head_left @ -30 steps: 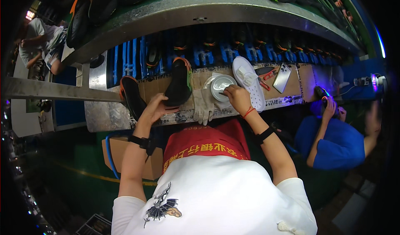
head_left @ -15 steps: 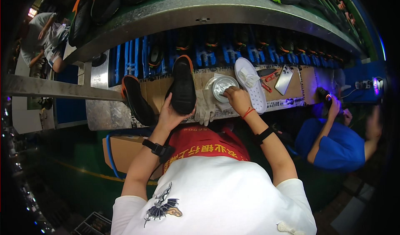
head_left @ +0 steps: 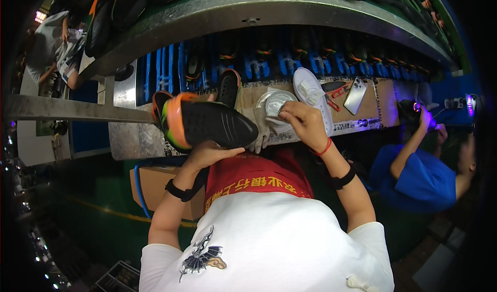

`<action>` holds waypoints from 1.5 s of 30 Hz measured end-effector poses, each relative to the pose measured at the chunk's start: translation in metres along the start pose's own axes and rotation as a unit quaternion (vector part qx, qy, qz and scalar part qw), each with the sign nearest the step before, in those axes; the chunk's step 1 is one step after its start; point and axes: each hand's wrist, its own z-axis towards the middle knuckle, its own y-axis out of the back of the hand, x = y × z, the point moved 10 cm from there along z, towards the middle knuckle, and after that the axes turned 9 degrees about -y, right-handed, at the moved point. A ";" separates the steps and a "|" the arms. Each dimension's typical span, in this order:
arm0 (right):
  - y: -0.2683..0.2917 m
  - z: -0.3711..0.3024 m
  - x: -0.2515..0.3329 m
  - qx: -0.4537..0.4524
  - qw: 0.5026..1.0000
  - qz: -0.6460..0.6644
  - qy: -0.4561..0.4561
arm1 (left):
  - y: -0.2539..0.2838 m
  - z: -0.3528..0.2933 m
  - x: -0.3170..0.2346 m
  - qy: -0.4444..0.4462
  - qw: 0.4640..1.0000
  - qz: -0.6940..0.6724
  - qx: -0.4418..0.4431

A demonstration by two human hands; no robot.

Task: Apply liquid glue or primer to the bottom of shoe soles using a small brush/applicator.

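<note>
My left hand [head_left: 208, 155] grips a black clog [head_left: 215, 125] from below, its upper turned to me and its orange strap toward the left. Over the edge of a small round silvery dish [head_left: 280, 103], my right hand [head_left: 304, 122] is closed in a pinch; whatever its fingertips hold is too small to make out. A white clog [head_left: 313, 96] lies just beyond that hand. Another black clog [head_left: 229, 89] stands behind the held one, and a further dark clog [head_left: 161, 101] is partly hidden at its left. Grey-white gloves [head_left: 262, 132] lie between my hands.
On the cardboard-covered bench [head_left: 380, 103] lie a phone [head_left: 355, 96] and a red-handled tool [head_left: 336, 96]. Blue racks with shoes [head_left: 253, 67] run behind, under a metal shelf [head_left: 248, 13]. A metal bar [head_left: 77, 107] juts in at left. A co-worker in blue [head_left: 414, 175] sits at right.
The black clog in my left hand has turned from sole-up and upright to lying sideways, upper showing, uncovering a clog behind it. My right hand has shifted slightly right and nearer, still pinched.
</note>
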 end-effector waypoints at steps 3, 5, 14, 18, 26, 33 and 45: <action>0.003 -0.011 0.045 -0.016 0.993 0.016 0.113 | 0.001 0.014 -0.029 -0.086 0.990 0.105 0.029; 0.003 -0.014 0.056 -0.030 0.991 0.006 0.132 | -0.011 0.021 -0.068 -0.180 0.912 0.360 0.077; -0.009 -0.007 0.080 0.011 0.986 -0.089 0.141 | -0.003 0.016 -0.049 -0.356 0.921 0.124 -0.098; -0.016 -0.004 0.077 0.072 0.992 -0.004 0.102 | -0.013 0.015 -0.068 -0.385 0.891 0.235 -0.058; -0.015 -0.001 0.081 0.069 0.989 -0.004 0.127 | -0.006 0.015 -0.058 -0.353 0.924 0.127 -0.067; -0.006 -0.001 0.095 0.003 0.964 -0.186 0.188 | -0.002 0.013 -0.046 -0.318 0.930 0.162 -0.089; 0.016 0.006 0.107 -0.050 0.961 -0.175 0.207 | -0.001 0.018 -0.071 -0.276 0.931 0.232 -0.059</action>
